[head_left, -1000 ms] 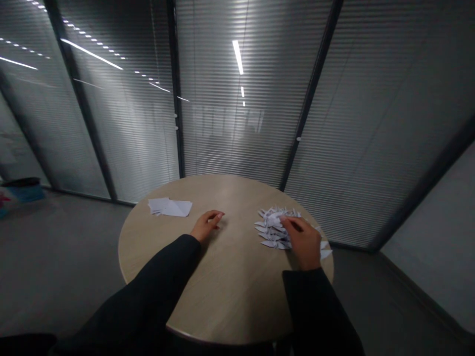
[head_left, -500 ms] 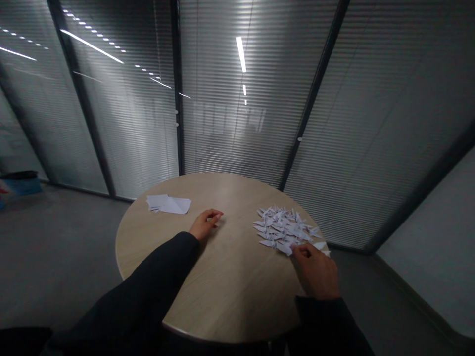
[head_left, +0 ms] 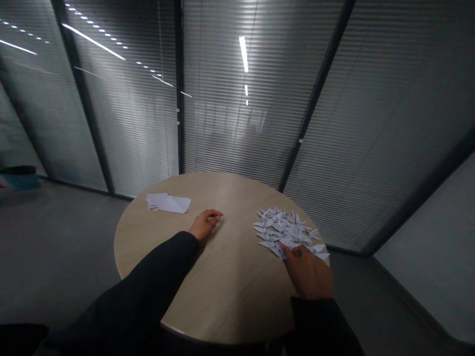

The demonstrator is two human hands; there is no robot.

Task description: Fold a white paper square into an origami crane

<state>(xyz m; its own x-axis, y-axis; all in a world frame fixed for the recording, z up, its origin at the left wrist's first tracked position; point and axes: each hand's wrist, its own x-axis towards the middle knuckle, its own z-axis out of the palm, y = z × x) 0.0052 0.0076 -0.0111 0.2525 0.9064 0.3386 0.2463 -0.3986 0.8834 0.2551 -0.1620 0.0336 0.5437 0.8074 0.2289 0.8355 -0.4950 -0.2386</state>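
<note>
My right hand [head_left: 309, 272] is at the near edge of a pile of folded white paper cranes [head_left: 285, 225]. Its thumb and fingertips pinch one paper crane [head_left: 276, 248], partly hidden behind the fingers. The cranes lie close together in rough rows, wings pointing outward. Left of the pile, my left hand [head_left: 204, 225] rests on the table, with its fingers curled in against the thumb and nothing visible between them. Flat white paper sheets [head_left: 170, 203] lie in a loose stack beyond my left hand.
The round wooden table [head_left: 222, 296] has its right edge close beside the cranes. Glass partitions with blinds [head_left: 237, 143] stand right behind it. A blue bin [head_left: 21, 179] is on the floor at far left.
My right hand has shifted a little to the left along the near edge of the pile, uncovering cranes at its right. My left hand has stayed in place.
</note>
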